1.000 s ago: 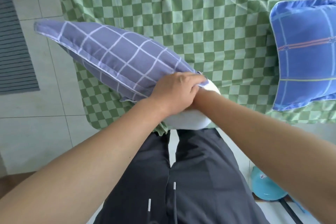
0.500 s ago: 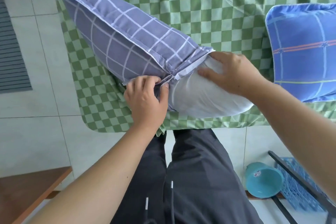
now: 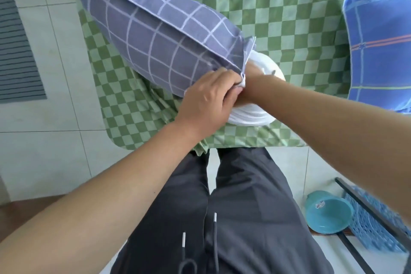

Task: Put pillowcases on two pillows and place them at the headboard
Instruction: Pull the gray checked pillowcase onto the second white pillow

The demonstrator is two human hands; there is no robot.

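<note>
Pillow (image 3: 251, 113) at bed (image 3: 278, 18) edge, end exposed | left hand (image 3: 206, 100) grips pillowcase (image 3: 155, 35) hem | right hand hidden inside, grip indeterminate | advise: push corner in, pull hem over.

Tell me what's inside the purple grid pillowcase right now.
A white pillow fills the purple grid pillowcase, its end still bulging out. The right hand is pushed into the opening and hidden; the left hand grips the hem.

- Left hand (image 3: 206, 95) grips open edge of grey checked pillowcase (image 3: 155, 35).
- Right hand reaches inside, hidden; only the wrist shows.
- White pillow (image 3: 249, 115) end protrudes over green checked sheet (image 3: 278, 6).
</note>
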